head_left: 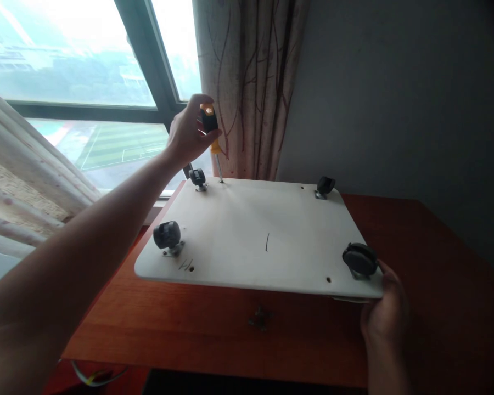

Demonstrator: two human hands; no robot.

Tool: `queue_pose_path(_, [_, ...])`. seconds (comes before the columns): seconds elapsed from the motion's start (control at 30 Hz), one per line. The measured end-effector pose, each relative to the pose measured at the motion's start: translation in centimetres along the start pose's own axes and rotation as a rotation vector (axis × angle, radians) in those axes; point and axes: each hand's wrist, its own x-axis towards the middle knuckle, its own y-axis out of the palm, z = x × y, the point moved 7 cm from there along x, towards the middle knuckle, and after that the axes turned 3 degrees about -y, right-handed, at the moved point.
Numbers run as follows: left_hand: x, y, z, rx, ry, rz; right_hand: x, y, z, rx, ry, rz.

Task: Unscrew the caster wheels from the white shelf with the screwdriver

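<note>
A screwdriver (pixel 208 118) with a black and yellow handle is held in my left hand (pixel 191 129). Its shaft points down into a hole near the far left edge of a white board (pixel 247 230). Black casters sit at the board's corners: far left caster (pixel 197 176), near left caster (pixel 167 236), far right caster (pixel 325 185) and near right caster (pixel 359 259). My right hand (pixel 389 310) grips the near right corner of the board, fingers partly hidden behind its edge. More holes and pen marks show on the board's upper face.
The board rests above a reddish-brown wooden table (pixel 407 247). Small metal pieces (pixel 259 318) lie on the table near its front. Behind stand a window (pixel 86 109), a patterned curtain (pixel 251 82) and a grey wall (pixel 387 99). A cable (pixel 93 378) hangs below the front left edge.
</note>
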Motion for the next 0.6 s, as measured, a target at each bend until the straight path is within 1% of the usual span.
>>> queue_pose_path(0.07, [-0.1,-0.2,0.1,0.03,-0.03,-0.03,-0.1,0.1,0.1,-0.005,0.001,0.008])
queue_pose_path(0.1, [-0.1,-0.2,0.1,0.023,-0.029,-0.025,-0.2,0.1,0.2,-0.001,0.003,0.008])
queue_pose_path(0.17, [0.1,0.3,0.1,-0.045,0.014,0.015,-0.2,0.0,0.2,0.007,0.002,0.008])
queue_pose_path(0.23, [0.3,0.9,0.0,-0.161,0.079,0.055,-0.2,0.0,0.2,0.005,-0.01,0.011])
queue_pose_path(0.27, [0.4,1.0,0.1,-0.215,0.105,0.061,-0.1,0.0,0.3,0.002,-0.017,0.014])
queue_pose_path(0.33, [0.6,1.1,0.4,-0.262,0.131,0.035,-0.1,0.1,0.2,-0.003,-0.02,0.02])
queue_pose_path(0.4, [0.7,0.8,0.7,-0.22,0.127,-0.013,-0.1,0.1,0.2,0.007,-0.005,0.016])
queue_pose_path(0.47, [0.7,0.5,0.8,-0.119,0.109,-0.055,-0.2,0.1,0.2,0.017,0.011,0.006])
queue_pose_path(0.53, [0.7,0.2,0.7,-0.029,0.093,-0.074,-0.2,0.1,0.2,0.02,0.019,-0.006])
queue_pose_path(0.6, [0.7,0.1,0.5,-0.005,0.102,-0.076,-0.2,0.1,0.3,0.016,0.026,-0.01])
